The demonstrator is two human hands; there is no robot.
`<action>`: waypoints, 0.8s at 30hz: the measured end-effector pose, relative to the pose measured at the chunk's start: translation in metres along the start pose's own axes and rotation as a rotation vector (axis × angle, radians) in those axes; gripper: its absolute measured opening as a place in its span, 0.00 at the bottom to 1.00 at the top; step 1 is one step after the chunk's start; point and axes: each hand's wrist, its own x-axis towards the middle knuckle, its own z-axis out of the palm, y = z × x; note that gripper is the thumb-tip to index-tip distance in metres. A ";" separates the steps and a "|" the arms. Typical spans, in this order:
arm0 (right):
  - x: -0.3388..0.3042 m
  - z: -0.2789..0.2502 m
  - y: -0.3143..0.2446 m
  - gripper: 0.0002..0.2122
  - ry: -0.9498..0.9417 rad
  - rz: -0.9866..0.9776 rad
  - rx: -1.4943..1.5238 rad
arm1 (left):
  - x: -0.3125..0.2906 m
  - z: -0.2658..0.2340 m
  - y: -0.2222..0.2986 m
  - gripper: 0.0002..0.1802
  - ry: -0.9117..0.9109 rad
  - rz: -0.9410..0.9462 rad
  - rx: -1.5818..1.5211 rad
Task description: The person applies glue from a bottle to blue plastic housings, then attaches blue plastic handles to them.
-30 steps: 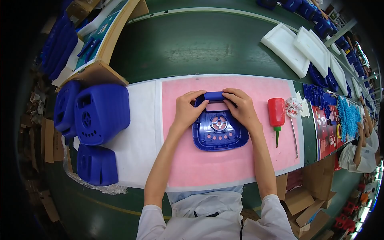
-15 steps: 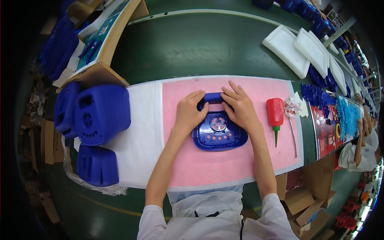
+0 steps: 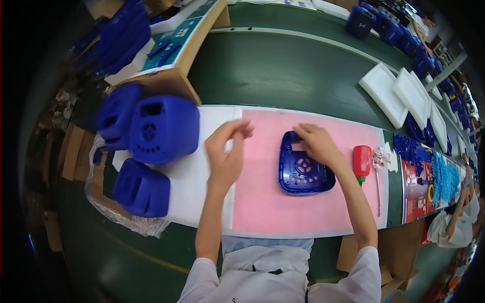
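A blue plastic housing shell [image 3: 314, 183] lies with its hollow inside facing up on the pink mat [image 3: 262, 209]. It has a handle opening at the far end, a round spoked vent and a row of small holes. My right hand [image 3: 319, 145] holds its far right side by the handle, fingers bent over the edge. Clear of the shell, my left hand [image 3: 225, 157] hovers near the boundary of the white and pink sheets, slightly blurred, with thumb and fingers apart and nothing in them. Closest to it on the left is a large blue housing [image 3: 174, 129].
More blue housings [image 3: 141, 189] crowd the left end. Right of the shell lie a red bottle with a green tip [image 3: 361, 160] and a thin metal rod [image 3: 378, 194]. White trays [image 3: 384, 96] and light-blue pieces [image 3: 444, 174] are farther right, near another person's arm [image 3: 457, 207].
My left hand has let go of the shell and moved left. My right hand stays on the handle end. The whole view has swung left, so the table appears shifted right.
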 end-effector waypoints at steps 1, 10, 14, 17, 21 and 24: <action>0.002 -0.006 0.006 0.21 0.005 -0.009 -0.002 | -0.010 -0.023 0.019 0.10 0.034 0.074 0.088; 0.050 0.003 0.084 0.18 0.000 0.241 0.232 | -0.116 -0.242 0.060 0.20 -0.085 -0.103 1.215; 0.053 0.021 0.124 0.18 0.336 0.746 0.074 | -0.126 -0.259 0.040 0.26 -0.187 -0.311 1.106; 0.042 0.000 0.099 0.20 0.302 0.747 0.140 | -0.133 -0.275 0.029 0.29 -0.152 -0.248 1.165; -0.014 -0.052 0.065 0.19 0.199 0.694 -0.204 | -0.126 -0.280 0.028 0.31 -0.202 -0.252 1.069; -0.073 -0.062 0.063 0.19 0.250 0.812 -0.485 | -0.131 -0.288 0.024 0.32 -0.155 -0.256 1.010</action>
